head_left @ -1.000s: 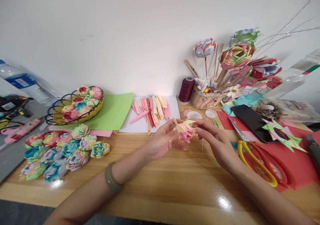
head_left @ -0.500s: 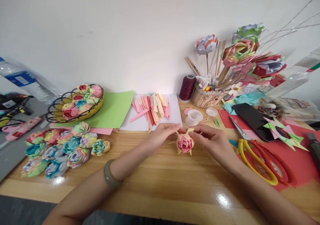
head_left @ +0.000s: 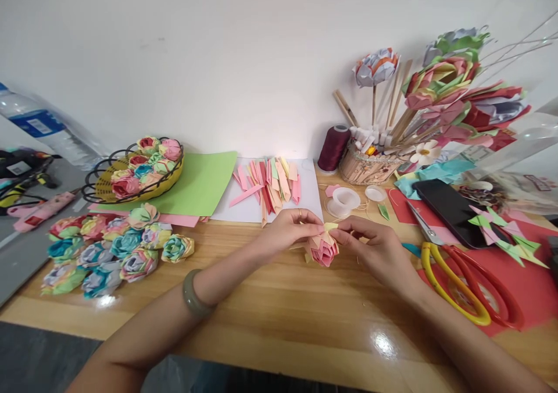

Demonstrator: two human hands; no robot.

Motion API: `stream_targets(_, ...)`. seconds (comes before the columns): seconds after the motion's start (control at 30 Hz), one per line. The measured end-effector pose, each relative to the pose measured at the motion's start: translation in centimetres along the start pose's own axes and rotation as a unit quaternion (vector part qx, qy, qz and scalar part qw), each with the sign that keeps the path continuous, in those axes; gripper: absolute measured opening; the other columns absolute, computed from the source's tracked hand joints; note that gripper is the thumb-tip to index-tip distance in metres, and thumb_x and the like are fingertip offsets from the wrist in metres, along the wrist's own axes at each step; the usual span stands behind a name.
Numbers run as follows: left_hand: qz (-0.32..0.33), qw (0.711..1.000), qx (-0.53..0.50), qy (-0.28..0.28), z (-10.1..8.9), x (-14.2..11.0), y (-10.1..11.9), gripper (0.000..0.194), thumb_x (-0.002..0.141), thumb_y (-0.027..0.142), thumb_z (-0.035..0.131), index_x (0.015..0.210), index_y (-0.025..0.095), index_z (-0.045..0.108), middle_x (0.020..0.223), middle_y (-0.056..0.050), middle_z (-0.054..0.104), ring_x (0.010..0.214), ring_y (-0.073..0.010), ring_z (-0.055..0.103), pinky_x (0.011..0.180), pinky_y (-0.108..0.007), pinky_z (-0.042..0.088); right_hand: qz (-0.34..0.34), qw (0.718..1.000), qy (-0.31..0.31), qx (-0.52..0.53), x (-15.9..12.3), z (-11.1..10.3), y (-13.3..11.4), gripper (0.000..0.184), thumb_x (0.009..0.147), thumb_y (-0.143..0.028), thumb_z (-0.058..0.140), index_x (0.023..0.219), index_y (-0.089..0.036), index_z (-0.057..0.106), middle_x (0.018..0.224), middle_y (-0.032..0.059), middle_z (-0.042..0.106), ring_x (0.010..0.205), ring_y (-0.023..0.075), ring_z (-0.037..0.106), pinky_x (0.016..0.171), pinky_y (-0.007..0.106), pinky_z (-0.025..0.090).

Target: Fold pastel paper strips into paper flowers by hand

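Observation:
A pink paper flower (head_left: 325, 252) with pale yellow outer petals is held between my two hands, just above the wooden table. My left hand (head_left: 293, 230) pinches its upper left side, thumb pressed on a yellow petal. From the other side my right hand (head_left: 370, 243) grips the petals at the upper right, fingers closed. The flower's pink centre faces down toward me. Behind the hands, folded paper strips (head_left: 270, 185) in pink, red and peach lie on a white sheet (head_left: 310, 198).
Finished paper flowers (head_left: 126, 242) cluster at left, near a yellow basket (head_left: 101, 188) of more flowers. Scissors (head_left: 455, 288), a black phone (head_left: 444, 210) and red paper (head_left: 534, 282) lie at right. Behind stand a thread spool (head_left: 333, 149) and a woven holder (head_left: 370, 167) with flowers on sticks.
The flower was turned so its pink centre faces me more. My left hand's spread fingers have closed into a pinch on it, and my right hand has closed on its other side.

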State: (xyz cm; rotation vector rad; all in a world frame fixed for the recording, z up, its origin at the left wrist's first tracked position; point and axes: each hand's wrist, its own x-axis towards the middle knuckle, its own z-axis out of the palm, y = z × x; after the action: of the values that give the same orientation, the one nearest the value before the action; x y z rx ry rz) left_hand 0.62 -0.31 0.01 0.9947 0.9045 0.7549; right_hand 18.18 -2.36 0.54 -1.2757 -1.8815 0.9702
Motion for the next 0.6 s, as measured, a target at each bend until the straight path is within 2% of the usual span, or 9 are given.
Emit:
stream_targets(0.17,-0.028,0.997,-0.054,-0.047,-0.08,-0.25,0.18,0.015,0.060,0.021,0.068,0.065,0.011,0.057,0.059,0.002,0.054,0.053,-0.0064,0.050,0.055,-0.021,0.038,-0.016,0.992,-0.044,0.114,0.14,-0.09,-0.38,0.017,0.081,-0.035,0.054,0.074,-0.019,0.058,0.075,0.0009,0.057,0.072,0.0144,0.052,0.067,0.026,0.041)
stream_targets(0.3,-0.020,0.996,-0.058,-0.061,-0.13,-0.22,-0.13,0.016,0.061,0.021,0.069,0.067,0.010,0.058,0.062,0.001,0.055,0.057,-0.0061,0.052,0.057,-0.020,0.038,0.043,0.977,-0.080,0.194,0.33,-0.23,-0.39,0.017,0.076,-0.036,0.060,0.081,-0.019,0.059,0.075,0.0002,0.059,0.069,0.0137,0.054,0.064,0.026,0.043)
stream_targets(0.43,-0.019,0.996,-0.065,-0.054,-0.03,-0.27,-0.27,0.021,0.060,0.025,0.071,0.068,0.012,0.056,0.063,0.002,0.055,0.057,-0.0073,0.052,0.058,-0.022,0.041,0.075,0.974,-0.096,0.190,0.39,-0.38,-0.08,0.020,0.075,-0.038,0.061,0.077,-0.018,0.060,0.073,0.0005,0.060,0.066,0.0129,0.053,0.064,0.026,0.042)
stream_targets(0.6,-0.017,0.997,-0.043,-0.059,0.19,-0.39,-0.22,0.025,0.062,0.032,0.070,0.070,0.012,0.056,0.065,0.002,0.054,0.058,-0.0072,0.051,0.058,-0.022,0.040,0.059,0.979,-0.092,0.174,0.32,-0.20,-0.03,0.025,0.078,-0.043,0.055,0.074,-0.018,0.055,0.068,-0.0011,0.055,0.063,0.0118,0.050,0.061,0.024,0.041)
